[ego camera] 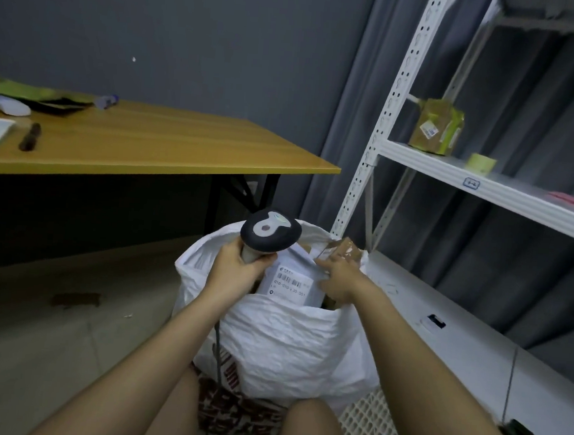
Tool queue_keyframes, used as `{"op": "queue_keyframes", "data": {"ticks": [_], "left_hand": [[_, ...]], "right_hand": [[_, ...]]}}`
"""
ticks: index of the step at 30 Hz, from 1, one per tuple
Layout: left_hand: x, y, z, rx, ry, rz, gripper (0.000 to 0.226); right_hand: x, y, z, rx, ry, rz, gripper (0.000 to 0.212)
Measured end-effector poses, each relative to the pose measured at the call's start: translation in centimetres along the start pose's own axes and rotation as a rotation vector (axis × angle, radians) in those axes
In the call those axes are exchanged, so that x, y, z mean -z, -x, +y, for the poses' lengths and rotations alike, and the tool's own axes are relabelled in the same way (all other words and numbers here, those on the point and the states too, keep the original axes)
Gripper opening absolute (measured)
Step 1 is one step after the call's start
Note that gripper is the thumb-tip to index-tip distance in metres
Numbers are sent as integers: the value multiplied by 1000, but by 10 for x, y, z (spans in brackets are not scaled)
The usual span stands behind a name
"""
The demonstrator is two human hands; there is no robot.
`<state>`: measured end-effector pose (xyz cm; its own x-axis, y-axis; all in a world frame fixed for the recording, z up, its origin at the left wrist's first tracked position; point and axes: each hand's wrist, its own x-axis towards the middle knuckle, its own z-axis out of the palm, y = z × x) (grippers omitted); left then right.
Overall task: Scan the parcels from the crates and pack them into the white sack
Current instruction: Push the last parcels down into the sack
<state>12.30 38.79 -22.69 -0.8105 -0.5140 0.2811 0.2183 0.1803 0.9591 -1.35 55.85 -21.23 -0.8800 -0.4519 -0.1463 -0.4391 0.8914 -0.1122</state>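
Note:
The white sack (286, 341) stands open on the floor in front of my knees. A grey-white parcel (291, 279) with a barcode label lies at its mouth, and a brown taped box (343, 251) sits behind it inside the sack. My left hand (237, 265) grips the handle of a dark barcode scanner (270, 231), held over the sack's left rim. My right hand (339, 279) lies on the parcel's right edge, fingers curled on it. A white lattice crate (368, 426) shows at the lower right.
A wooden table (154, 145) stands at the left with a pen, paper and a bag on it. White metal shelving (487, 185) at the right holds a taped brown parcel (437, 128) and a tape roll (480, 162). A grey curtain hangs behind.

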Motion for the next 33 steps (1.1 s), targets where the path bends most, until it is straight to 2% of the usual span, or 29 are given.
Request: {"op": "queue_keyframes", "data": {"ticks": [2,3,5,6,8,10,11,19,25,33], "left_hand": [[-1,-2,0,16,11,5,24],[-2,-2,0,24,10,13,24],[-3,-3,0,31,12,22,25],[-3,-3,-1,34,19,23,25],[-3,-1,0,43,21,21,26],[-3,1,2,38,22,13,26],[-3,2,3,37,28,11,26],[-2,7,20,-2,-6,-10,28],[7,2,50,-76,-138,-56,27],[48,-23,99,-164,-387,-58,26]], "right_hand": [[4,-4,5,-60,195,17,65],[5,-5,9,-75,216,76,66],[2,-4,13,-16,80,251,56],[1,-3,12,42,-37,286,48],[0,0,9,79,-192,140,40],[-1,7,4,11,-134,-104,49],[-1,10,2,-12,-114,-143,52],[13,29,3,85,-343,201,38],[47,52,-10,126,-409,277,29],[84,70,-53,163,-523,369,27]]}}
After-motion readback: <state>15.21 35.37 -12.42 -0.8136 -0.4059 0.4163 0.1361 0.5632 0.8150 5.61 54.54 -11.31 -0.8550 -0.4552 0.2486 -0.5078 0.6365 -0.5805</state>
